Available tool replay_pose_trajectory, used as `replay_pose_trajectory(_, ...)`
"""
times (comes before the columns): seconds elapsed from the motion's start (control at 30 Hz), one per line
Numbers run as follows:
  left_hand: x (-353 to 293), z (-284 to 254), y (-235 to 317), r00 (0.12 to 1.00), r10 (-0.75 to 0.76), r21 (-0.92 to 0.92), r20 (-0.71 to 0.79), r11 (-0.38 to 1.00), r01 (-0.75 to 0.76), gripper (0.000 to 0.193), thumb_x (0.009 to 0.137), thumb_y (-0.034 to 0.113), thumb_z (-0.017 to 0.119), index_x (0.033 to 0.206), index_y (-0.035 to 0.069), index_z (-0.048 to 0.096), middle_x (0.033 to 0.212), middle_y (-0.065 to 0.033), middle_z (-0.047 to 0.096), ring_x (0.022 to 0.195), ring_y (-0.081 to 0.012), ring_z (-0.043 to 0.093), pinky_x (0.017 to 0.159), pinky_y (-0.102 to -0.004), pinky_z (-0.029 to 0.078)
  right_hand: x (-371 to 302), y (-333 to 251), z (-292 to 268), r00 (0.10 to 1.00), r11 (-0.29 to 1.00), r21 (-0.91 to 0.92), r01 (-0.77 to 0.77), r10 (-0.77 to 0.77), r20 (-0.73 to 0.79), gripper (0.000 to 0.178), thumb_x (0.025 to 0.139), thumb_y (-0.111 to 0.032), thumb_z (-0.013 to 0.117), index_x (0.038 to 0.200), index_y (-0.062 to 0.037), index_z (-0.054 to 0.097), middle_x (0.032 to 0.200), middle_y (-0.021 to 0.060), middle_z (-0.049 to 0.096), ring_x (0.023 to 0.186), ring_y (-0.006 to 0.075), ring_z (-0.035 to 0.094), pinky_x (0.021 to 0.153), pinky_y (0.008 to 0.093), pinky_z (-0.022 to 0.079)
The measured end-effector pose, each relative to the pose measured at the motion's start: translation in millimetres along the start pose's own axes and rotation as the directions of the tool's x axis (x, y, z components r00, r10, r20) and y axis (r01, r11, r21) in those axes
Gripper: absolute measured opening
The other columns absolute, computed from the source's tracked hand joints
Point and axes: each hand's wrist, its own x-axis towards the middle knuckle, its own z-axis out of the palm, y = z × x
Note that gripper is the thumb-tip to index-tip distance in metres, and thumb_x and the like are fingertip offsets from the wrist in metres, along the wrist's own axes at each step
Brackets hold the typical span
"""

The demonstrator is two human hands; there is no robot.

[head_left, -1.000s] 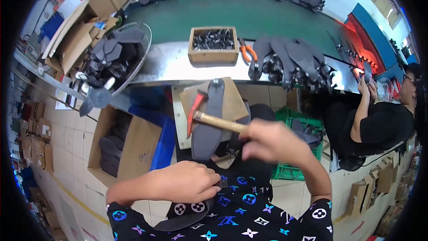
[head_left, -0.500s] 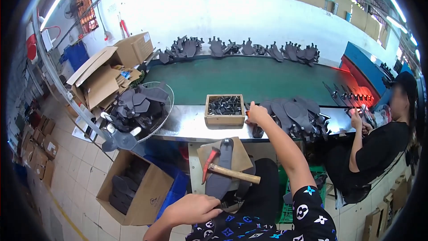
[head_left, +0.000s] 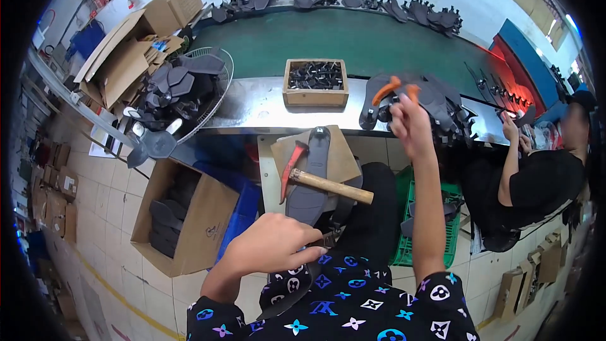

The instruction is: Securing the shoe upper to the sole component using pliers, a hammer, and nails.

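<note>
My right hand (head_left: 411, 127) is raised over the front of the bench, closed on orange-handled pliers (head_left: 386, 90); motion blurs them and their jaws are unclear. Over my lap, my left hand (head_left: 271, 245) is closed, with a dark grey strip (head_left: 291, 297) hanging from beneath it. Ahead of that hand, a hammer (head_left: 331, 186) with a red head and wooden handle lies across a grey sandal sole (head_left: 308, 205). Beneath the sole is a tan board (head_left: 344, 158). A wooden box (head_left: 315, 98) of small black parts stands on the bench, left of the pliers.
Grey soles (head_left: 435, 104) pile up at the bench's right front. A wire basket (head_left: 218, 98) of soles stands left. Soles line the green belt's (head_left: 265, 44) far edge. A carton (head_left: 183, 233) and green crate (head_left: 454, 227) flank me. A co-worker (head_left: 536, 170) sits right.
My right hand has lifted off the bench with the pliers and moved right. My left hand has shifted slightly, and the grey strip now shows beneath it. The view has tilted downward.
</note>
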Motion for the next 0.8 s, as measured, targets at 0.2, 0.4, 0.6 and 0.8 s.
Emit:
replay_pose_trajectory(0.2, 7, 9, 1, 0.998, 0.020, -0.052, 0.053, 0.999, -0.017, 0.035, 0.096, 0.037, 0.057, 0.090, 0.004, 0.068, 0.078, -0.0178, 0.067, 0.077, -0.0367, 0.065, 0.064, -0.0440, 0.050, -173, 17, -14, 0.906, 0.751, -0.655, 0.086, -0.333, -0.263, 0.012, 0.099, -0.011, 0.061, 0.092, -0.0036, 0.055, 0.088, -0.0004, 0.045, 0.080, 0.0065, 0.045, 0.069, 0.0224, 0.038)
replay_pose_trajectory(0.4, 16, 28, -8, 0.998, -0.034, -0.906, 0.051, 0.418, 0.061, 0.035, 0.100, 0.032, 0.051, 0.093, 0.000, 0.063, 0.087, -0.0144, 0.067, 0.084, -0.0228, 0.065, 0.075, -0.0318, 0.048, -285, 10, -20, 0.969, 0.127, -0.986, 0.107, -0.237, 0.075, 0.017, 0.091, -0.008, 0.065, 0.100, 0.0052, 0.059, 0.123, 0.0136, 0.056, 0.085, 0.0143, 0.055, 0.086, 0.0323, 0.044)
replay_pose_trajectory(0.6, 34, 48, 3, 0.973, 0.007, -0.953, 0.230, 0.203, 0.223, 0.037, 0.098, 0.034, 0.052, 0.090, 0.000, 0.063, 0.088, -0.0153, 0.068, 0.085, -0.0206, 0.064, 0.079, -0.0302, 0.048, -330, 36, 2, 0.958, 0.866, 0.409, -0.287, 0.273, 0.094, 0.044, 0.081, -0.026, 0.067, 0.101, 0.0131, 0.064, 0.149, 0.0375, 0.035, 0.095, 0.0227, 0.065, 0.113, 0.0446, 0.031)
replay_pose_trajectory(0.8, 35, 58, 5, 0.953, 0.085, -0.952, 0.291, 0.125, 0.280, 0.036, 0.103, 0.033, 0.050, 0.095, 0.001, 0.065, 0.090, -0.0058, 0.066, 0.084, -0.0109, 0.058, 0.081, -0.0254, 0.044, -315, 30, 13, 0.914, 0.589, 0.771, -0.243, -0.126, 0.385, 0.032, 0.082, -0.030, 0.066, 0.106, -0.0114, 0.075, 0.139, 0.0438, 0.043, 0.135, 0.0577, 0.037, 0.112, 0.0699, 0.016)
